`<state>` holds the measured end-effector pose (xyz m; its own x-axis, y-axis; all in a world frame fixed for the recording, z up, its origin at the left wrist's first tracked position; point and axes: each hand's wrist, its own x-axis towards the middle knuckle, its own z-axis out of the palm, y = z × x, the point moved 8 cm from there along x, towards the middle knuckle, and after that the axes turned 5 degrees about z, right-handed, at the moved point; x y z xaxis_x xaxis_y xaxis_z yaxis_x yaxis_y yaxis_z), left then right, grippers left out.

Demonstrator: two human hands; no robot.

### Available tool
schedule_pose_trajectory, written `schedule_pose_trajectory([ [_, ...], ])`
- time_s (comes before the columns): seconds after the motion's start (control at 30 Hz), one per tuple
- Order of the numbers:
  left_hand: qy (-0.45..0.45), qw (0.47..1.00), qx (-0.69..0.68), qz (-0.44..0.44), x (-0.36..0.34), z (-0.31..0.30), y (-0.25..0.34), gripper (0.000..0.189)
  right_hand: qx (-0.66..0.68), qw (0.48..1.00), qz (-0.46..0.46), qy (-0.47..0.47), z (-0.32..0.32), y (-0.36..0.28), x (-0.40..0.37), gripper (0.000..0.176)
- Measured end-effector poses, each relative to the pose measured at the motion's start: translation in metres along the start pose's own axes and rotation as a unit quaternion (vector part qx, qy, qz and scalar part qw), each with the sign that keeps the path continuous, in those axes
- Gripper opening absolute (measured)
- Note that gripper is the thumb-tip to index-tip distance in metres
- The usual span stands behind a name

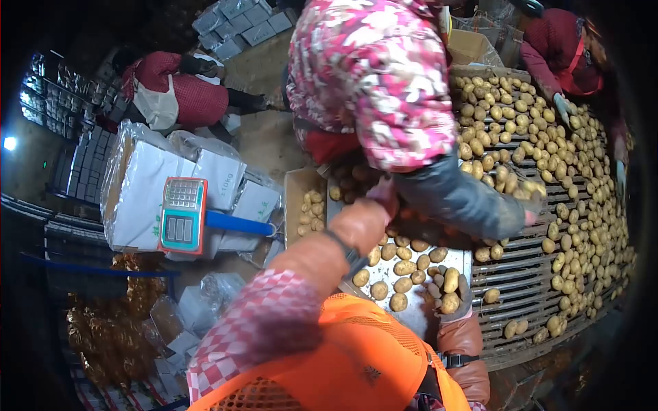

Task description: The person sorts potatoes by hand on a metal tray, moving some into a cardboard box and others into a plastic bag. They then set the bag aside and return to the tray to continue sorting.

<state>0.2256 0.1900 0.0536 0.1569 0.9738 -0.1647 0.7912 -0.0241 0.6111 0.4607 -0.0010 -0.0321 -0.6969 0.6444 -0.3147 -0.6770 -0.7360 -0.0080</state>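
My left arm, in a checked sleeve, stretches forward across the metal tray (415, 312). At its end my left hand (384, 195) is blurred beside the co-worker's arm, and its fingers cannot be made out. Near it, dark shaded potatoes (353, 181) lie behind the tray. My right hand (465, 296), in a grey glove, curls around a few potatoes (449, 303) at the tray's right edge. Several loose potatoes (403, 268) lie on the tray to its left. Beside the tray stands an open carton (293, 205) with potatoes in it.
A co-worker in a pink patterned jacket (384, 75) leans over the slatted sorting table (507, 274), one gloved hand (531, 202) among potatoes. Another person (562, 51) works at its far end. At left are a scale display (184, 216) on a blue arm, wrapped cartons (140, 185) and a bending person (178, 92).
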Motion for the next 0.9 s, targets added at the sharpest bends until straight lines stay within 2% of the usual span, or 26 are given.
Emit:
schedule_pose_trajectory([
  [0.07, 0.035, 0.992, -0.110, 0.046, -0.027, 0.025, 0.002, 0.038, -0.012, 0.994, -0.020, -0.107, 0.048, 0.007, 0.005, 0.067],
  [0.1, -0.117, 0.992, -0.046, 0.013, -0.071, 0.006, 0.039, 0.043, -0.089, 0.991, -0.038, 0.088, 0.040, 0.005, 0.000, 0.073],
  [0.13, -0.129, 0.982, -0.099, 0.094, -0.081, 0.027, 0.036, 0.043, -0.120, 0.986, -0.037, 0.113, 0.039, 0.002, -0.001, 0.073],
  [0.17, -0.143, 0.962, -0.158, 0.173, -0.094, 0.043, 0.049, 0.044, -0.131, 0.986, -0.034, 0.096, 0.040, 0.002, -0.001, 0.072],
  [0.2, -0.144, 0.935, -0.317, -0.070, -0.085, 0.056, 0.003, 0.039, -0.134, 0.987, -0.029, 0.082, 0.041, 0.003, -0.001, 0.071],
  [0.23, -0.135, 0.835, -0.434, -0.310, -0.081, 0.051, -0.030, 0.035, -0.135, 0.988, -0.028, 0.073, 0.040, 0.003, -0.001, 0.071],
  [0.27, 0.042, 0.950, -0.287, -0.119, -0.062, -0.013, -0.014, 0.029, -0.135, 0.988, -0.027, 0.064, 0.041, 0.003, -0.002, 0.070],
  [0.3, 0.007, 0.987, 0.038, -0.156, -0.049, -0.049, -0.026, 0.025, -0.133, 0.989, -0.029, 0.057, 0.041, 0.001, -0.002, 0.070],
  [0.37, 0.020, 0.952, -0.044, -0.302, -0.047, -0.064, -0.080, 0.028, -0.136, 0.989, -0.037, 0.049, 0.043, -0.001, -0.005, 0.068],
  [0.4, -0.096, 0.968, 0.109, -0.203, -0.047, -0.065, -0.080, 0.030, -0.136, 0.989, -0.041, 0.048, 0.043, -0.002, -0.006, 0.068],
  [0.43, -0.208, 0.939, 0.258, -0.091, -0.051, -0.065, -0.066, 0.033, -0.136, 0.988, -0.047, 0.051, 0.040, -0.002, -0.007, 0.067],
  [0.5, -0.132, 0.932, 0.321, -0.109, -0.036, -0.073, -0.050, 0.037, -0.083, 0.989, -0.074, 0.098, 0.008, -0.003, -0.011, 0.066],
  [0.53, -0.164, 0.903, 0.388, -0.083, -0.039, -0.079, -0.012, 0.036, -0.034, 0.993, -0.066, 0.091, 0.009, -0.004, -0.014, 0.070],
  [0.57, -0.169, 0.903, 0.390, -0.064, -0.033, -0.068, -0.004, 0.036, 0.017, 0.995, -0.058, 0.079, 0.012, -0.004, -0.016, 0.075],
  [0.6, -0.104, 0.963, 0.222, -0.114, -0.029, -0.063, -0.008, 0.035, -0.010, 0.998, -0.057, 0.011, 0.019, -0.004, -0.019, 0.072],
  [0.63, -0.040, 0.985, 0.046, -0.162, -0.023, -0.054, -0.022, 0.036, -0.038, 0.996, -0.058, -0.058, 0.025, -0.005, -0.020, 0.070],
  [0.67, 0.022, 0.969, -0.131, -0.209, -0.018, -0.041, -0.040, 0.037, -0.043, 0.996, -0.066, -0.037, 0.030, -0.009, -0.022, 0.070],
  [0.7, 0.083, 0.914, -0.304, -0.257, -0.021, -0.020, -0.063, 0.039, -0.047, 0.996, -0.068, -0.015, 0.037, -0.010, -0.026, 0.070],
  [0.73, 0.030, 0.854, -0.495, -0.157, -0.015, 0.030, -0.074, 0.035, -0.034, 0.996, -0.084, 0.014, 0.037, -0.011, -0.026, 0.070],
  [0.77, 0.002, 0.983, -0.183, 0.012, -0.028, 0.032, -0.027, 0.032, -0.024, 0.994, -0.096, 0.041, 0.039, -0.013, -0.024, 0.070],
  [0.8, -0.079, 0.979, -0.185, -0.032, -0.049, 0.038, 0.036, 0.032, 0.009, 0.995, -0.096, -0.005, 0.057, -0.014, -0.022, 0.070],
  [0.83, -0.114, 0.983, -0.145, 0.008, -0.056, 0.062, 0.056, 0.039, 0.009, 0.995, -0.102, -0.004, 0.057, -0.017, -0.020, 0.070],
  [0.87, -0.143, 0.978, -0.133, 0.071, -0.067, 0.069, 0.096, 0.047, 0.055, 0.992, -0.090, -0.075, 0.064, -0.020, -0.021, 0.070],
  [0.9, -0.292, 0.953, -0.084, -0.011, -0.082, 0.070, 0.137, 0.051, 0.099, 0.981, -0.078, -0.145, 0.073, -0.020, -0.024, 0.071],
])
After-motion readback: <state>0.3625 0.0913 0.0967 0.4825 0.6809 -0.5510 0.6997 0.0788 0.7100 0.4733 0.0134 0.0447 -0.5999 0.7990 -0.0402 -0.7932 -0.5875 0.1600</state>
